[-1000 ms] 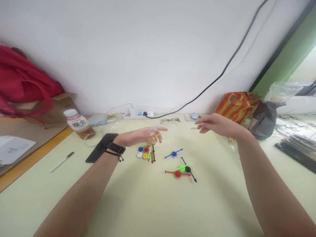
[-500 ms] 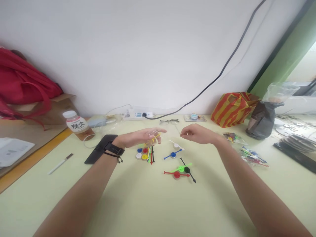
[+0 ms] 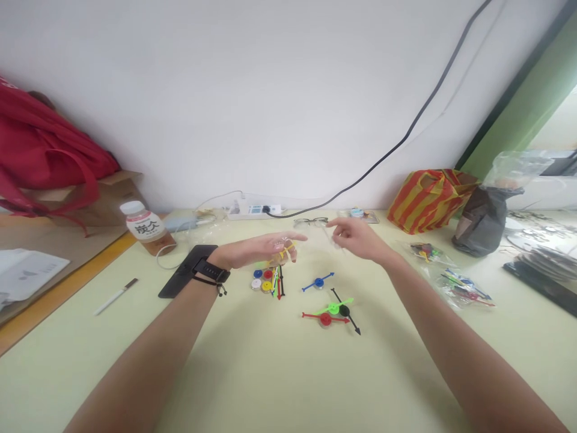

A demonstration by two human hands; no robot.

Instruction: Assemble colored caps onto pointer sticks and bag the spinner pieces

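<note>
My left hand [image 3: 274, 246], a watch on its wrist, is closed around a yellow arrow spinner [image 3: 286, 249]; something clear shows in the same grip, but I cannot make it out. Across from it, my right hand [image 3: 358, 239] pinches a white arrow spinner [image 3: 337, 243], blurred and partly covered by the fingers. On the table below lie a blue arrow spinner [image 3: 319, 282], a green one [image 3: 333, 308], a red one [image 3: 325, 319] and a black one [image 3: 344, 311]. Round coloured pieces [image 3: 267, 286] sit beside loose arrows [image 3: 279, 284], just under my left hand.
A phone [image 3: 187, 273], a pen [image 3: 116, 296] and a drink bottle [image 3: 148, 228] are on the left. Eyeglasses [image 3: 311, 222] and a power strip [image 3: 252, 210] lie along the wall. Bags of parts [image 3: 466, 287], a striped bag [image 3: 428, 201] and a grey bag [image 3: 478, 222] are on the right.
The white arrow spinner has left the table and is now in my right hand, raised a little. My left hand keeps hold of the yellow one, almost unmoved.
</note>
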